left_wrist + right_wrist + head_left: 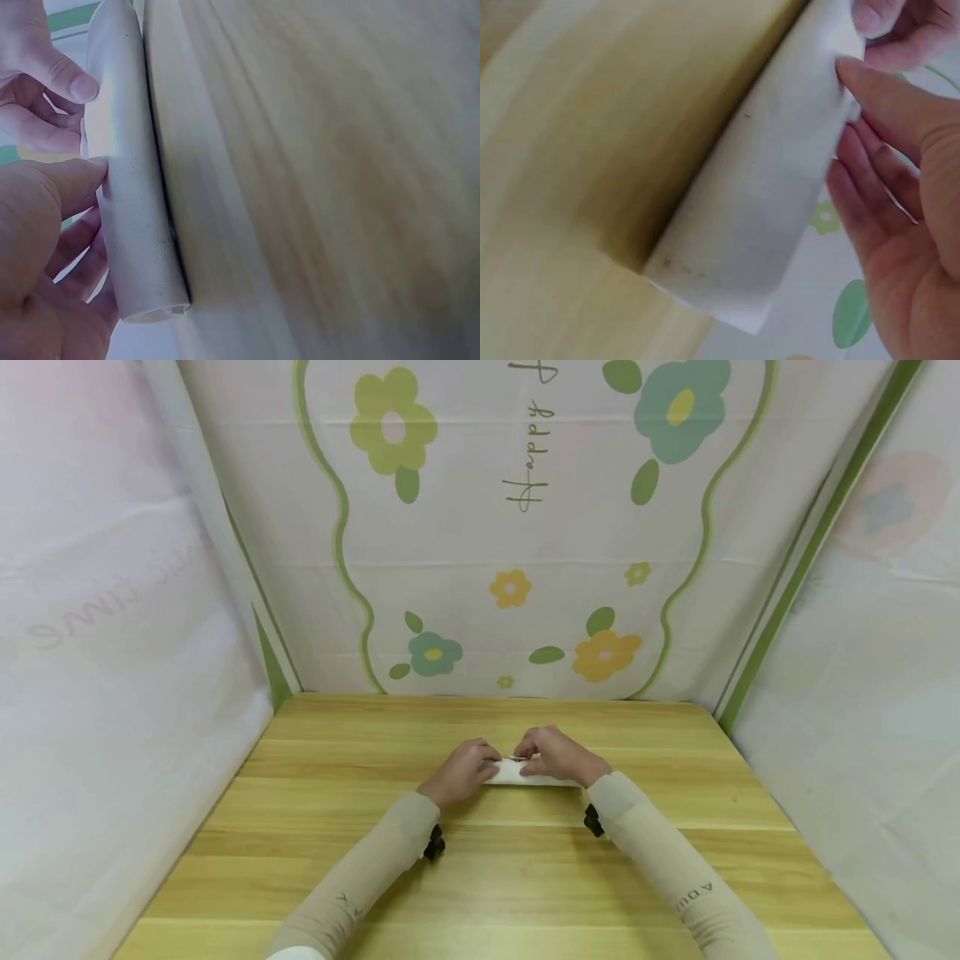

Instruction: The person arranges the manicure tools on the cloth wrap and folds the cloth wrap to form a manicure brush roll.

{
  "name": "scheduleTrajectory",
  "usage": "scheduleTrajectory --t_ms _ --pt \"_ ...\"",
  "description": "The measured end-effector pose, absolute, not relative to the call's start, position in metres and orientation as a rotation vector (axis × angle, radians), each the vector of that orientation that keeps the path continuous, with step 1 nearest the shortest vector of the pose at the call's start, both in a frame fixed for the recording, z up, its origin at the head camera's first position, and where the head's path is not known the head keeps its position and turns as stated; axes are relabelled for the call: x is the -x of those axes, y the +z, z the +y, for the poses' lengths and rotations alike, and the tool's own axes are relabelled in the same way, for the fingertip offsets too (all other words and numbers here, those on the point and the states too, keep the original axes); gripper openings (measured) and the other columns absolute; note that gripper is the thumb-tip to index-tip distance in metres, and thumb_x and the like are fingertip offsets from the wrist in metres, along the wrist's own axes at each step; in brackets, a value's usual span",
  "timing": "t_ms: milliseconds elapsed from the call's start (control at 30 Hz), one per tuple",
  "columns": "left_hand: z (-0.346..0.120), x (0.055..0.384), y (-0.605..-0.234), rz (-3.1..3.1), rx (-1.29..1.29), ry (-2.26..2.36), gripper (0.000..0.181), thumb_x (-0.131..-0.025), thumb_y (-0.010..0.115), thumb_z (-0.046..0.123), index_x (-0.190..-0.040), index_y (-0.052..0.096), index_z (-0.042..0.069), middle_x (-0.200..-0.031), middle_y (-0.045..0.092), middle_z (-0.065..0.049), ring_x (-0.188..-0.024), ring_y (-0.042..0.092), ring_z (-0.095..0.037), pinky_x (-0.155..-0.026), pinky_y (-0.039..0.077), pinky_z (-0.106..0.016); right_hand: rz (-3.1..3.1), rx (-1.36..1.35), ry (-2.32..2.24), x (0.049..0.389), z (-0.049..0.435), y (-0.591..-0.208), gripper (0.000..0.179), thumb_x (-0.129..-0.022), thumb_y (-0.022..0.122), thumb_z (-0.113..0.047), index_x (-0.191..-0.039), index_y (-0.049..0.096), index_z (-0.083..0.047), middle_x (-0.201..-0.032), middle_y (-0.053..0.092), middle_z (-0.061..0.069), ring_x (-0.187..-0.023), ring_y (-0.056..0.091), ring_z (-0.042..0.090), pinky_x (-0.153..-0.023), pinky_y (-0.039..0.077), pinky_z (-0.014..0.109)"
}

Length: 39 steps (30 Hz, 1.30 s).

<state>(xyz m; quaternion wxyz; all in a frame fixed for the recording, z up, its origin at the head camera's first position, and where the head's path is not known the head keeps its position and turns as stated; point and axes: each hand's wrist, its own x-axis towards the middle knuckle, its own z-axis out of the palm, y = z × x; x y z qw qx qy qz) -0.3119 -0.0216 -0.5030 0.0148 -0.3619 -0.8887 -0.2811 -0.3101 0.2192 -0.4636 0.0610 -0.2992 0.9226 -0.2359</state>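
A white roll of smooth, leather-like material lies crosswise on the wooden table, toward its far side. My left hand holds its left part, thumb on the near face and fingers behind. On the other side my right hand grips the roll near its middle, with the thumb pressed to the near face. Between the two hands, a small thin piece with a dark spot shows at the far edge; its kind is too small to tell. In the left wrist view, the roll's end shows curled layers. Fingertips behind the roll are partly hidden.
The wooden table has bare boards toward the front. A white cloth wall with printed flowers stands behind it, and pale cloth walls rise at both sides. A black wrist device sits under each sleeve cuff.
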Motion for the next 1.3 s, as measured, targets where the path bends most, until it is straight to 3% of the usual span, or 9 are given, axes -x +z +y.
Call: scheduleTrajectory --t_ms 300,667,967,1133,1300 --pt "-0.017 0.313 -0.503 -2.757 1.143 -0.876 0.021 -0.106 0.065 0.012 -0.121 0.075 0.002 -0.119 0.072 -0.012 -0.11 0.068 -0.026 -0.097 0.058 -0.041 2.868 1.034 -0.68 0.306 0.221 -0.471 0.018 -0.093 0.081 -0.01 -0.111 0.082 -0.006 -0.109 0.075 0.007 -0.094 0.072 0.017 -0.078 0.059 0.023" --pt "-0.015 0.311 -0.497 -2.779 1.153 -0.916 0.02 -0.104 0.067 0.011 -0.12 0.076 0.002 -0.12 0.073 -0.013 -0.112 0.068 -0.027 -0.099 0.057 -0.043 2.794 1.054 -0.683 0.309 0.225 -0.463 0.017 -0.091 0.083 -0.009 -0.107 0.082 -0.006 -0.108 0.078 0.008 -0.095 0.072 0.017 -0.081 0.06 0.027" --pt "-0.016 0.306 -0.496 -2.761 1.166 -0.926 0.02 -0.105 0.065 0.008 -0.119 0.076 -0.001 -0.118 0.073 -0.015 -0.109 0.069 -0.029 -0.095 0.058 -0.043 2.827 1.056 -0.715 0.307 0.228 -0.471 0.016 -0.092 0.082 -0.013 -0.108 0.083 -0.01 -0.107 0.078 0.005 -0.092 0.073 0.011 -0.077 0.059 0.021" --pt "-0.015 0.305 -0.496 -2.775 1.149 -0.936 0.021 -0.105 0.066 0.01 -0.12 0.076 0.0 -0.119 0.072 -0.013 -0.11 0.068 -0.027 -0.096 0.058 -0.042 2.789 0.998 -0.756 0.306 0.234 -0.469 0.021 -0.094 0.081 -0.015 -0.114 0.081 -0.01 -0.113 0.077 0.006 -0.096 0.073 0.013 -0.082 0.061 0.026" --pt "-0.016 0.305 -0.496 -2.751 1.143 -0.9 0.02 -0.103 0.07 0.013 -0.118 0.076 0.002 -0.117 0.073 -0.011 -0.11 0.068 -0.025 -0.098 0.057 -0.042 2.786 0.947 -0.711 0.302 0.25 -0.461 0.032 -0.1 0.075 -0.021 -0.127 0.075 -0.005 -0.126 0.075 0.012 -0.11 0.073 0.024 -0.094 0.061 0.042"
